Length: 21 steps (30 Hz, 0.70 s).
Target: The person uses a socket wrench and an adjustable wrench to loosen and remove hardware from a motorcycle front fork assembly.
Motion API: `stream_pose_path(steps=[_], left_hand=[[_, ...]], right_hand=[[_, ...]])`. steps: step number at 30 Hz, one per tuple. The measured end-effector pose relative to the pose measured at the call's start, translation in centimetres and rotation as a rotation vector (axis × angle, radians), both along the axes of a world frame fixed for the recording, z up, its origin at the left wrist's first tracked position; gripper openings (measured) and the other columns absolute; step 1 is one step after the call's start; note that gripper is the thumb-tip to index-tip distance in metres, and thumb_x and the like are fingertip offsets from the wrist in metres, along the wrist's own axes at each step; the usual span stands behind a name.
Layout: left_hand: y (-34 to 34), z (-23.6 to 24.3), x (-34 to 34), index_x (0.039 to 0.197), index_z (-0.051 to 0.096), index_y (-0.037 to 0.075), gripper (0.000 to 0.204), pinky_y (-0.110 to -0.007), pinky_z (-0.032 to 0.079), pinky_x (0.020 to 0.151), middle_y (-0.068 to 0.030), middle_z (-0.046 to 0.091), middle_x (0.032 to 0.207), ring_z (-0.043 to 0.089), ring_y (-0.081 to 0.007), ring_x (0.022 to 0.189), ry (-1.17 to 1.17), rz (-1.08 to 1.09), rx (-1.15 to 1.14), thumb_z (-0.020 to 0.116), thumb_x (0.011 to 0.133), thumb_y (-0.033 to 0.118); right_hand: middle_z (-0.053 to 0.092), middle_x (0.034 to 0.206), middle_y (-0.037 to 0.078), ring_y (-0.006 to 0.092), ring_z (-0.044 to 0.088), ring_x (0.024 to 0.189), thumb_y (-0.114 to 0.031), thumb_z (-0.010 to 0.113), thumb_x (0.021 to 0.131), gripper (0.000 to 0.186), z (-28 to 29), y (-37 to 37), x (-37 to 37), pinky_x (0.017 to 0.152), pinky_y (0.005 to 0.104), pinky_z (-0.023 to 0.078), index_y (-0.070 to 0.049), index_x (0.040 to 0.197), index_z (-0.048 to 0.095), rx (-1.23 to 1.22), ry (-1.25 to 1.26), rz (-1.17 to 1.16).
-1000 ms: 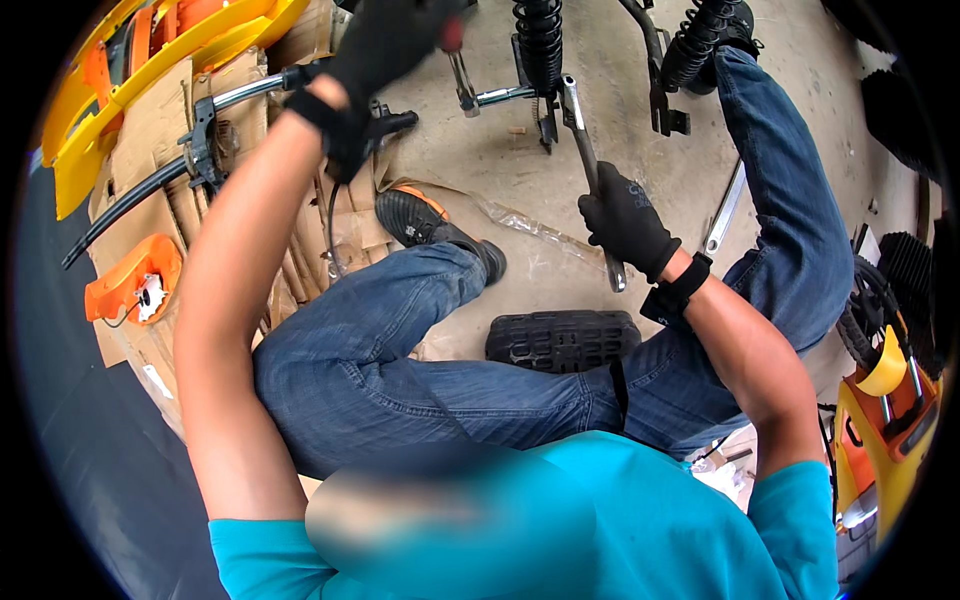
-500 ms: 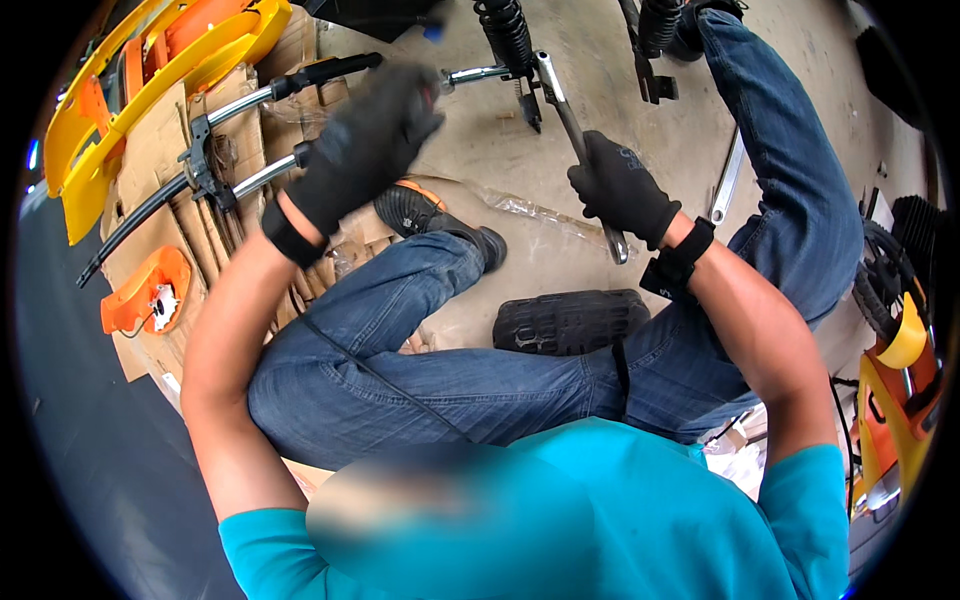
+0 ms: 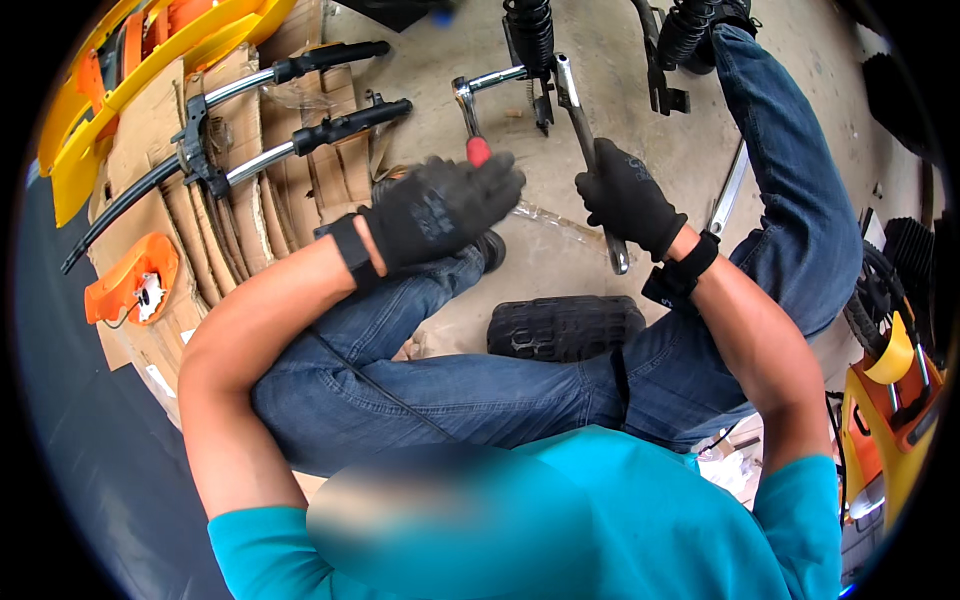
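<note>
I sit on the concrete floor in blue jeans and a teal shirt, with black gloves on both hands. My left hand [image 3: 440, 205] is above my left knee, closed around a tool whose red handle end [image 3: 479, 151] sticks out past the fingers. My right hand [image 3: 630, 195] grips a long silver wrench [image 3: 577, 110] near its lower half. The wrench's far end reaches up to a black coil spring and metal bracket [image 3: 530, 45]. The two hands are about a hand's width apart.
Two handlebars with black grips [image 3: 335, 125] lie on flattened cardboard [image 3: 240, 210] at the left, beside yellow and orange plastic panels [image 3: 150, 70]. A ribbed black rubber block [image 3: 565, 325] lies between my legs. A second silver wrench [image 3: 730, 190] lies by my right leg. A yellow machine [image 3: 890, 420] stands at the right.
My left hand has come down from the top of the view to the middle, close to my right hand. The right hand and its wrench have barely moved.
</note>
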<state>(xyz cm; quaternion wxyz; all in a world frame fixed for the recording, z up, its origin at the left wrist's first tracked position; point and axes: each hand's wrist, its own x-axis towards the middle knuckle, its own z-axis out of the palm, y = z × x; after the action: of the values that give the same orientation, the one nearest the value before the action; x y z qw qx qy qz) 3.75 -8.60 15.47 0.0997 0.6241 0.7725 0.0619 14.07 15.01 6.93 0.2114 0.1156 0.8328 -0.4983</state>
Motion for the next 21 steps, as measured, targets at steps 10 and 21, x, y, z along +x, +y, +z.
stream_pose_path(steps=[10,21], left_hand=[[5.2,0.4,-18.5,0.087,0.054,0.003,0.016,-0.028,0.049,0.055,-0.0067,0.060,0.071,0.059,-0.0136,0.060,-0.941,0.665,0.451,0.057,0.095,0.017],[5.5,0.6,-18.5,0.097,0.056,0.004,0.014,-0.027,0.049,0.059,-0.0071,0.066,0.084,0.062,-0.0125,0.068,-0.655,0.600,0.378,0.061,0.091,0.016]], right_hand=[[0.058,0.069,0.026,0.0423,0.060,0.067,-0.010,0.056,0.085,0.021,1.5,-0.5,-0.2,0.062,0.0492,0.046,0.004,0.092,0.042,-0.004,-0.024,0.030],[0.059,0.072,0.028,0.0430,0.060,0.069,-0.011,0.055,0.086,0.020,0.6,0.2,0.4,0.064,0.0495,0.046,0.004,0.095,0.045,-0.041,-0.008,-0.064]])
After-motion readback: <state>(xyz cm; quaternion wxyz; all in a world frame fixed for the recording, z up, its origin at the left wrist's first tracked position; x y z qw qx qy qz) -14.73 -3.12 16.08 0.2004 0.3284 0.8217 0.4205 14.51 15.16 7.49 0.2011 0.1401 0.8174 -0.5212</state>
